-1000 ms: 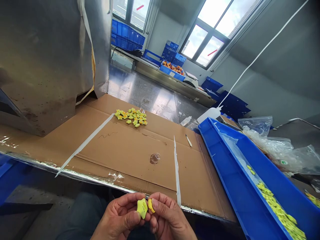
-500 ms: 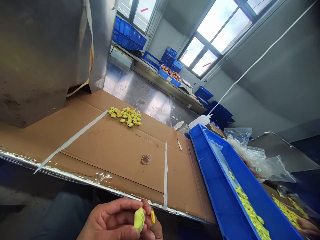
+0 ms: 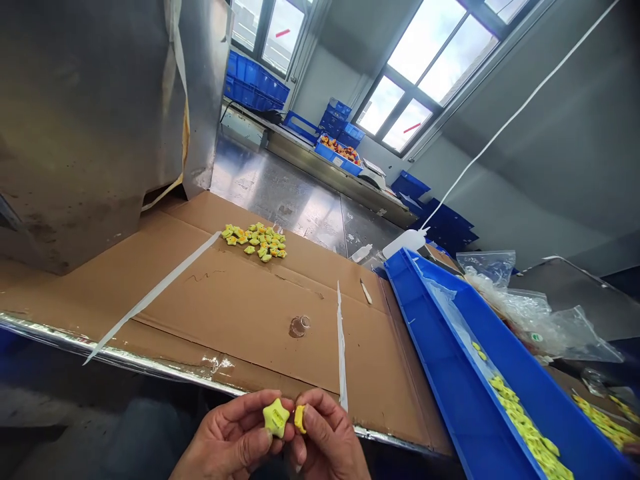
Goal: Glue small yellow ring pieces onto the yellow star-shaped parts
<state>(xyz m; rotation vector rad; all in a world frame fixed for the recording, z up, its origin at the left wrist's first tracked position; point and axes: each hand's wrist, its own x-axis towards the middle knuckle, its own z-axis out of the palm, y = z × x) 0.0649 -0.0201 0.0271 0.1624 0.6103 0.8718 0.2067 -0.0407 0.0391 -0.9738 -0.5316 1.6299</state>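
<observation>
At the table's front edge, my left hand (image 3: 235, 437) pinches a pale yellow-green star piece (image 3: 275, 418) between thumb and fingers, its flat face with a small dark-edged recess turned toward me. Close beside it, my right hand (image 3: 327, 433) grips a small deeper-yellow piece (image 3: 300, 419) between thumb and forefinger. The two pieces are a little apart. Farther back on the cardboard (image 3: 240, 293) lies a cluster of similar yellow-green stars (image 3: 257, 240), some with orange parts. A small clear cup (image 3: 300, 325) sits nearer, with a wet-looking patch around it.
Right of the cardboard stands a long blue bin (image 3: 425, 347) with many yellow pieces (image 3: 525, 420) along it. A thin white-handled tool (image 3: 366, 291) and white bottles (image 3: 404, 243) lie near its far end. Clear plastic bags (image 3: 535, 320) lie beyond. A metal housing (image 3: 100, 133) stands left.
My left hand has turned the star so its flat face shows. My right hand has come out from behind it to the right, with the small yellow piece. The view has shifted slightly.
</observation>
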